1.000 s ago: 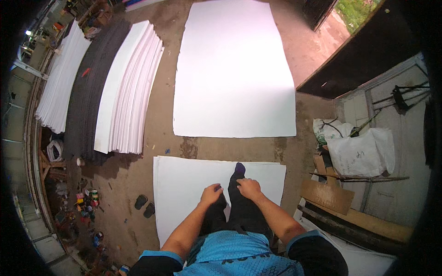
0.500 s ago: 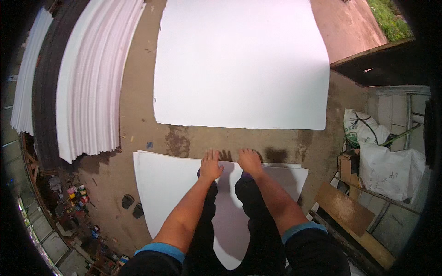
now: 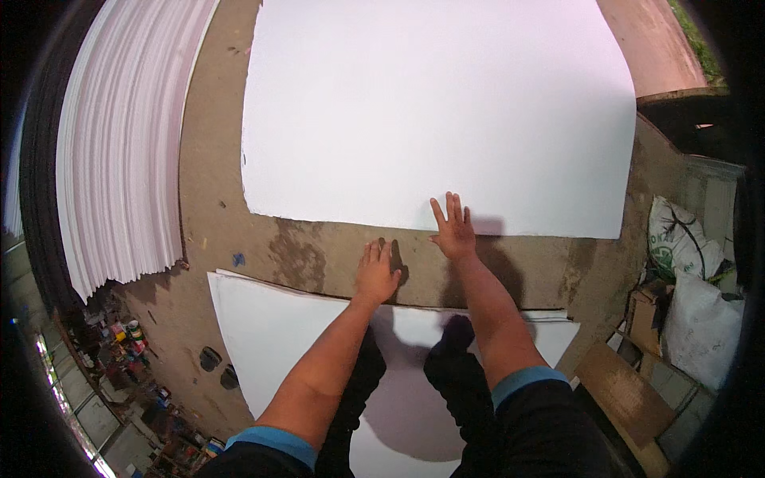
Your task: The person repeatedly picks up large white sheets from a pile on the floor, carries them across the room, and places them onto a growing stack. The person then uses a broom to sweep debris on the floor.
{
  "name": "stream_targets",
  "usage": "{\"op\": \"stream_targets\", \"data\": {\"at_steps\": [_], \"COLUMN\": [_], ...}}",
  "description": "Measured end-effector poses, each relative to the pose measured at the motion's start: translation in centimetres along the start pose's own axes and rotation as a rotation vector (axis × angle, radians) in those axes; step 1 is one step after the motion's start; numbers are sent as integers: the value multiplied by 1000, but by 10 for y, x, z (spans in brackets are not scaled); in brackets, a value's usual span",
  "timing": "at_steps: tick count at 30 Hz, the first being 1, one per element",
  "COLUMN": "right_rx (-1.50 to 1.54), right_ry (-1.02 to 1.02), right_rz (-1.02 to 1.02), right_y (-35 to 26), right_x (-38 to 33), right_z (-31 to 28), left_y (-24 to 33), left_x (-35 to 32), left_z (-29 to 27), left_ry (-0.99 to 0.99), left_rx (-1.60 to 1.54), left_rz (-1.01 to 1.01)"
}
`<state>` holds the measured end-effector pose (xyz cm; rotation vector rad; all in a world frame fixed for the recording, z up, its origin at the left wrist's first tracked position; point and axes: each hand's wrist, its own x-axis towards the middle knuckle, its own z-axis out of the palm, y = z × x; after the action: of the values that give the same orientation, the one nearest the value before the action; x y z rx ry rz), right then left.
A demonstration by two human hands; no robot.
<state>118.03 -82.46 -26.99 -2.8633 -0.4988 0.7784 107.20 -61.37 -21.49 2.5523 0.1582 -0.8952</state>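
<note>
A large white sheet (image 3: 430, 119) lies flat across the floor ahead of me. My right hand (image 3: 454, 231) reaches over its near edge with fingers spread, and a shadow falls beside it; I cannot tell whether it touches the sheet. Farther back, my left hand (image 3: 377, 273) is above the strip of bare floor between this sheet and a nearer one, its fingers stretched out and holding nothing. The nearer white sheet (image 3: 279, 334) lies under my feet and legs, with another sheet's edge showing beneath it.
Tall stacks of white sheets (image 3: 127, 143) stand along the left, beside a dark stack (image 3: 44, 175). A pair of dark sandals (image 3: 210, 358) and clutter (image 3: 127, 334) are at lower left. White sacks (image 3: 701, 319) and brown boards (image 3: 625, 390) lie at the right.
Both hands have left the nearer sheet's far edge. My right hand has moved forward over the far sheet, and my left hand slightly forward. The view has shifted closer to the far sheet.
</note>
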Motion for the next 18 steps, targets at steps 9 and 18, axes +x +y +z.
{"op": "stream_targets", "data": {"at_steps": [9,18], "right_rx": [-465,-364], "right_ry": [269,443], "right_rz": [-472,-750], "right_y": [32,31], "right_x": [6,-37], "right_z": [17,-159], "left_y": [26,114], "left_x": [38,49], "left_z": [-17,-116], "left_ry": [87,458], "left_rx": [73,420], "left_rz": [113,332]}}
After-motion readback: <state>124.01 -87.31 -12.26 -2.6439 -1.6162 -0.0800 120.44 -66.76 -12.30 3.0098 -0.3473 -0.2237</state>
